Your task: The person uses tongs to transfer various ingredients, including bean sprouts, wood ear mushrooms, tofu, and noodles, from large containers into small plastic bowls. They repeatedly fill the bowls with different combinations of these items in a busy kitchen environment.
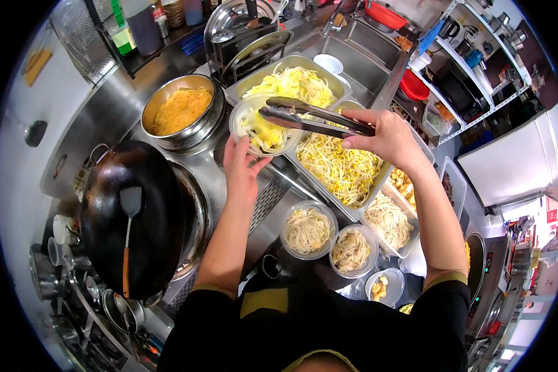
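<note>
Both forearms reach forward from the body. The left hand (240, 166) cups a clear round tub (265, 124) of pale shredded cabbage from below, fingers curled under it. The right hand (387, 137) is clenched around metal tongs (313, 118) — tips lying across the tub's rim. Just beyond the hands sits a steel tray of cabbage (294, 84); under the right hand, a tray of bean sprouts (341, 167). Nearer the body, 2 tubs of noodles (308, 230) — left of them, a black wok (133, 217).

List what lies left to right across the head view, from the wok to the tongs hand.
Black wok with spatula → metal bowl of orange shreds → left hand holding clear bowl → tongs → right hand.
</note>
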`<state>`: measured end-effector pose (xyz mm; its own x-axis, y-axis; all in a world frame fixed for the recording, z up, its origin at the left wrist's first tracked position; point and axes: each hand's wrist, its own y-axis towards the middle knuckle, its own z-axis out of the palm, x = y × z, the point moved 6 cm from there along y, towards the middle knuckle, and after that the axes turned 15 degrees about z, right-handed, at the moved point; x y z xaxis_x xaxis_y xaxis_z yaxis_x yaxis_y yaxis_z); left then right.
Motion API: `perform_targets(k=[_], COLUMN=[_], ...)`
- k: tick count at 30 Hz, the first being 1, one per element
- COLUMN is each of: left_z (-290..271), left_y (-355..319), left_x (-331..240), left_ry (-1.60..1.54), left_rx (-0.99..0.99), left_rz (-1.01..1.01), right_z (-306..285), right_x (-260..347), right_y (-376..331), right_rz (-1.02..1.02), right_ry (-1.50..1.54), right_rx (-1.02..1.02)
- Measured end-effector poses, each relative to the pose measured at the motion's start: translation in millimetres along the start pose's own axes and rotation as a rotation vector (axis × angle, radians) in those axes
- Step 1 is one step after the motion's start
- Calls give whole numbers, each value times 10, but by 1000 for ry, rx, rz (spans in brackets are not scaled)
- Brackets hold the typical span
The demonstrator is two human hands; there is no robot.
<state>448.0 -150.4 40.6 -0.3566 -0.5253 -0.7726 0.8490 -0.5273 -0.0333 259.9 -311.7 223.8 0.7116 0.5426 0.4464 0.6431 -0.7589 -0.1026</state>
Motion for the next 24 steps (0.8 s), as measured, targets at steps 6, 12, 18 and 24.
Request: perform_targets(k=[6,12,18,24], left_z=[6,291,348,490], left_y=[-111,-358,-407,-631], left_x=[-38,96,319,439], left_ry=[46,37,-11,42], left_rx=[102,286,267,340], left_rz=[-93,-142,-285,-314], right_z=[-173,-4,-331,-844], right_x=[23,3,-180,-561], right_y=[-264,-499,-1007,-1730], right_rz=[-75,-4,-60,61], right_ry=[-190,-363,-490,-449], right_rx=[-156,-177,-274,-420])
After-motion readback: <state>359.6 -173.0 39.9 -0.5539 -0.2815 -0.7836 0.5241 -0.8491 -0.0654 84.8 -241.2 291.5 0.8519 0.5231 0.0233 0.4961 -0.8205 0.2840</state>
